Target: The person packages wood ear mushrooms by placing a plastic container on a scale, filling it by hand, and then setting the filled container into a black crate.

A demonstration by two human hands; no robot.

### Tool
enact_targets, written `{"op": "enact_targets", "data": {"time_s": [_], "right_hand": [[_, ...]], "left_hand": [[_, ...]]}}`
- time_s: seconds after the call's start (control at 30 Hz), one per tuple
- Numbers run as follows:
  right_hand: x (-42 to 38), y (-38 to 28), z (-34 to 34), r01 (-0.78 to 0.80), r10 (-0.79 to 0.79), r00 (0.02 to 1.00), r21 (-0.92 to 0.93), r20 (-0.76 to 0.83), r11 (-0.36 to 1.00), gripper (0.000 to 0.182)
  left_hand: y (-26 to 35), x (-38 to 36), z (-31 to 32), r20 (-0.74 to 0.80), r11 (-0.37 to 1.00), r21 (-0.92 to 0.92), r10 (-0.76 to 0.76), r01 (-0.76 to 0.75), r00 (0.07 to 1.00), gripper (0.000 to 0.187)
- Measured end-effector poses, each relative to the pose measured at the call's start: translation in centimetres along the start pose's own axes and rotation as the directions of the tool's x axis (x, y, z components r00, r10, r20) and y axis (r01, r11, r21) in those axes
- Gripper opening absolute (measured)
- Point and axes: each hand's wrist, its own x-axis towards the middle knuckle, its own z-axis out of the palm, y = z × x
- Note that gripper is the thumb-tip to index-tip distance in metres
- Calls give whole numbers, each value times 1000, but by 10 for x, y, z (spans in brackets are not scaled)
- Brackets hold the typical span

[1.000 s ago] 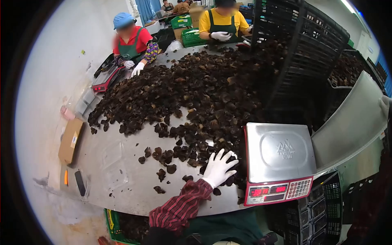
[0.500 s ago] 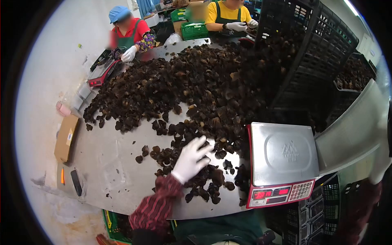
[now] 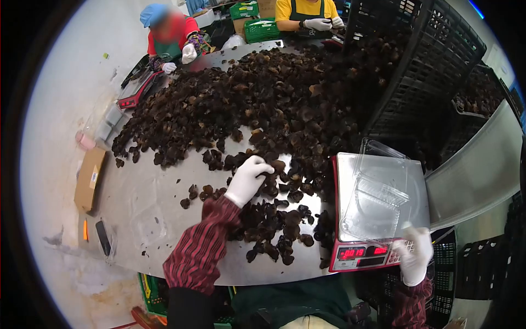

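My left hand (image 3: 249, 178), in a white glove, is in the loose wood ear mushrooms (image 3: 279, 219) at the near side of the steel table, its fingers curled onto dark pieces. My right hand (image 3: 415, 253), also gloved in white, grips the near edge of a clear plastic container (image 3: 378, 200). This container overlaps the metal pan of the red-framed digital scale (image 3: 389, 164), whose red display is lit. A large heap of the same mushrooms (image 3: 219, 109) spreads over the table beyond my left hand.
Tall black crates (image 3: 427, 71) stand at the right, beside a pale curved panel (image 3: 476, 170). At the left lie a cardboard box (image 3: 90, 178) and a dark, flat object (image 3: 103, 238). Two people (image 3: 170, 38) work across the table, one near a second scale (image 3: 137, 90).
My right hand has come in from the far right, bringing the clear container over the scale. My left hand has moved up and slightly left, its spread fingers now curled in.
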Motion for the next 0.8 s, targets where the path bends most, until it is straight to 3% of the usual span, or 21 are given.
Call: {"op": "enact_targets", "data": {"time_s": [0.1, 0.17, 0.23, 0.4, 0.47, 0.5, 0.53, 0.57, 0.6, 0.67, 0.8], "right_hand": [[-17, 26, 8, -265, 267, 942, 35, -203, 964, 27], [-24, 37, 19, -341, 343, 908, 53, -240, 939, 27], [-26, 39, 24, -480, 476, 858, 25, -192, 877, 25], [-23, 30, 31, -471, 461, 877, -57, -135, 880, 32], [-15, 18, 30, -748, 748, 652, 265, 122, 609, 31], [-17, 24, 39, -663, 683, 727, 340, 76, 667, 33], [-20, 28, 39, -658, 679, 730, 344, 74, 670, 33], [-22, 29, 37, -712, 736, 665, 403, 125, 575, 32], [-19, 24, 35, -757, 782, 596, 453, 182, 471, 32], [-18, 21, 35, -740, 776, 610, 463, 160, 487, 29], [-20, 23, 36, -720, 768, 622, 495, 150, 487, 28]], "left_hand": [[37, -50, -17, -135, 999, -10, -50, 49, 990, 31], [46, -86, -10, -92, 994, 99, -38, 47, 995, 34], [45, -112, 0, -26, 979, 195, -56, 60, 998, 33], [48, -130, 16, -8, 914, 401, -58, 56, 998, 47], [31, -135, 29, -27, 922, 376, -87, 91, 996, 50], [28, -134, 32, -42, 937, 337, -84, 93, 996, 47], [25, -134, 34, -57, 950, 296, -82, 96, 995, 45], [22, -132, 35, -64, 949, 299, -79, 95, 995, 45], [21, -128, 33, -116, 977, 163, -122, 140, 986, 41], [20, -118, 27, -170, 966, -64, -257, 249, 951, 36], [17, -93, 13, -228, 880, -370, -398, 299, 889, 32]]}}
